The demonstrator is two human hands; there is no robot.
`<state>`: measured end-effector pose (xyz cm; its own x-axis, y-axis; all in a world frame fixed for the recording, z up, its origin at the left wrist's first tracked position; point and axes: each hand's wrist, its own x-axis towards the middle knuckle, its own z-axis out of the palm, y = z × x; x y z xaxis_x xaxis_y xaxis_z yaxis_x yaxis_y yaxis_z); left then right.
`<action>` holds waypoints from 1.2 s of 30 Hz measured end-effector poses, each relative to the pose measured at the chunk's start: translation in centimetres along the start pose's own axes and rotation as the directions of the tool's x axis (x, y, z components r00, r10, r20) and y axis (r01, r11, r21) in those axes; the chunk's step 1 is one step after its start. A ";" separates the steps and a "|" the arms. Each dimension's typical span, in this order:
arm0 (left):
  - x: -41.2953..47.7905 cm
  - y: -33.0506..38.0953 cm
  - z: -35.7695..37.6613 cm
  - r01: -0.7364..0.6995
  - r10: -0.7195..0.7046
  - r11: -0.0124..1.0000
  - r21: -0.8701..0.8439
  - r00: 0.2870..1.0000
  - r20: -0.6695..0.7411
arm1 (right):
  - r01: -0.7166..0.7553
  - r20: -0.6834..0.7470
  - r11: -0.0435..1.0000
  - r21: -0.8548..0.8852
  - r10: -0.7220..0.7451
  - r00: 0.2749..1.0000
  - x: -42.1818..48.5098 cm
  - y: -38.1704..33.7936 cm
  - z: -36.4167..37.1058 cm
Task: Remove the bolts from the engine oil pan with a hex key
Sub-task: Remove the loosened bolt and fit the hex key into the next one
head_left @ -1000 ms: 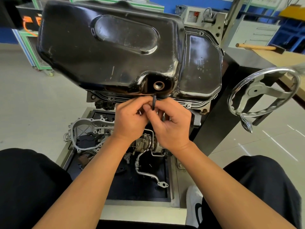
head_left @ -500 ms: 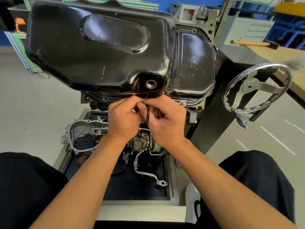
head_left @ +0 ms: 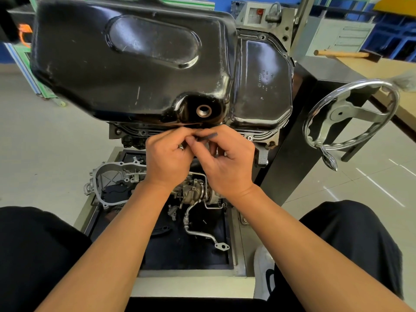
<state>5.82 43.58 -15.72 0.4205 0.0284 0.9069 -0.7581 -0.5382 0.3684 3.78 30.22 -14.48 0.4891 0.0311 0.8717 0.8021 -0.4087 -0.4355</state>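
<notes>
Left hand (head_left: 167, 157) and right hand (head_left: 227, 163) meet, fingers curled.

A dark-lined tray (head_left: 180, 255) carries a cover casting (head_left: 108, 174), a bent pipe (head_left: 198, 235) and perhaps a turbocharger (head_left: 193, 190).

Bare forearms (head_left: 126, 233), black trousers (head_left: 33, 255), white shoe (head_left: 262, 264)

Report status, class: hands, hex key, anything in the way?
Left hand and right hand pinch hex key at oil pan near flange. Pan mounted. Working end hidden behind hands.
</notes>
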 end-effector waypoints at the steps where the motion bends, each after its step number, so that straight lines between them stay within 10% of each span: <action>1: 0.0 0.2 0.1 -0.001 0.001 1.000 -0.005 1.000 -0.022 | 0.002 -0.001 1.000 0.004 -0.002 1.000 0.0 0.0 0.0; 36: -1.0 -0.7 1.0 -0.026 0.027 1.000 0.011 0.998 -0.060 | 0.020 -0.037 0.999 0.036 -0.019 0.999 -0.3 0.1 0.3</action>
<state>6.40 43.11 -17.05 0.3695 0.0641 0.9270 -0.7635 -0.5477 0.3422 3.76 30.47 -14.87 0.4609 0.0046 0.8874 0.8234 -0.3751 -0.4257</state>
